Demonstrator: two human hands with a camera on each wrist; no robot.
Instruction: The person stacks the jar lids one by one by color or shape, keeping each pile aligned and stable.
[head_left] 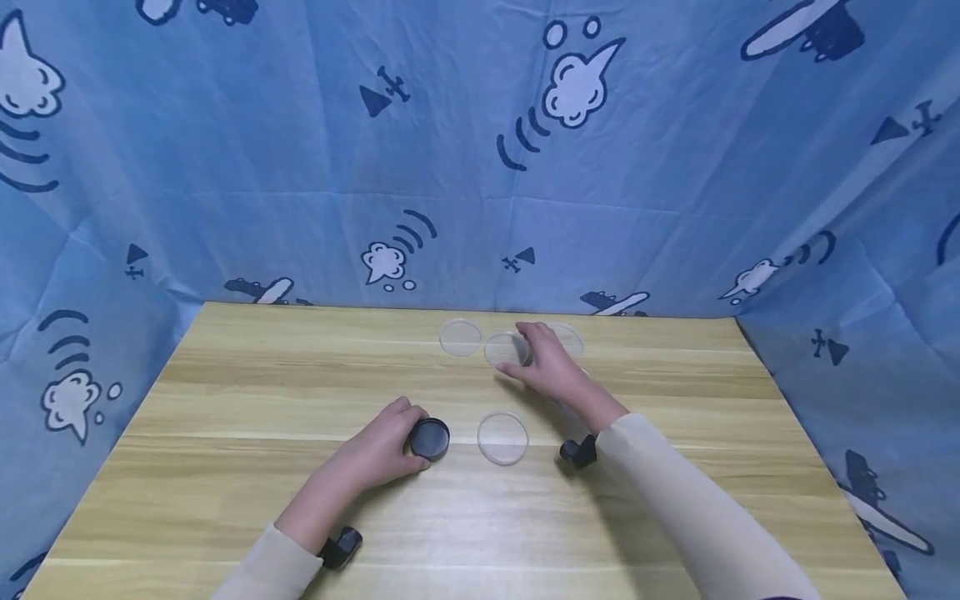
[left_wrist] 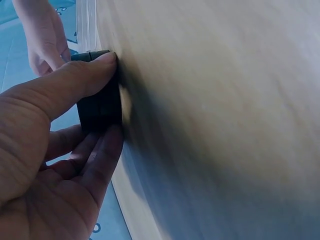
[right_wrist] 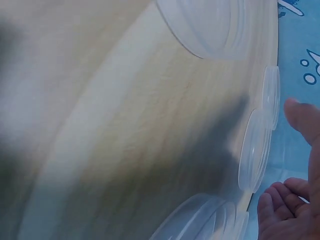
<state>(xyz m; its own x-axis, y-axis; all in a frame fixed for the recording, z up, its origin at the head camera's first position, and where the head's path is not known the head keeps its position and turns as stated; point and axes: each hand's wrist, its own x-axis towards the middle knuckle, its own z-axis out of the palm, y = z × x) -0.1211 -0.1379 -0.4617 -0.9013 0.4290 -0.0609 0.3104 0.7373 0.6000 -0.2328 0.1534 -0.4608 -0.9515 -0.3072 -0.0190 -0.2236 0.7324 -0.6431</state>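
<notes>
Near the middle of the table, my left hand (head_left: pixel 381 448) grips a short black round container (head_left: pixel 430 440) by its sides. In the left wrist view, the thumb and fingers pinch the container (left_wrist: pixel 100 102) from opposite sides, with its edge near the tabletop. My right hand (head_left: pixel 552 364) reaches over a clear round dish (head_left: pixel 502 350) at the back, thumb and fingers spread apart. In the right wrist view that hand (right_wrist: pixel 292 215) shows nothing between thumb and fingers; a shallow clear dish (right_wrist: pixel 254 150) stands close to it. Whether the fingers touch it I cannot tell.
A clear dish (head_left: pixel 461 337) lies at the back left of the right hand, another dish (head_left: pixel 570 340) just behind it. A larger clear dish (head_left: pixel 502 438) lies beside the black container. One more is partly hidden under the right wrist. A blue patterned curtain (head_left: pixel 450 150) borders the wooden table.
</notes>
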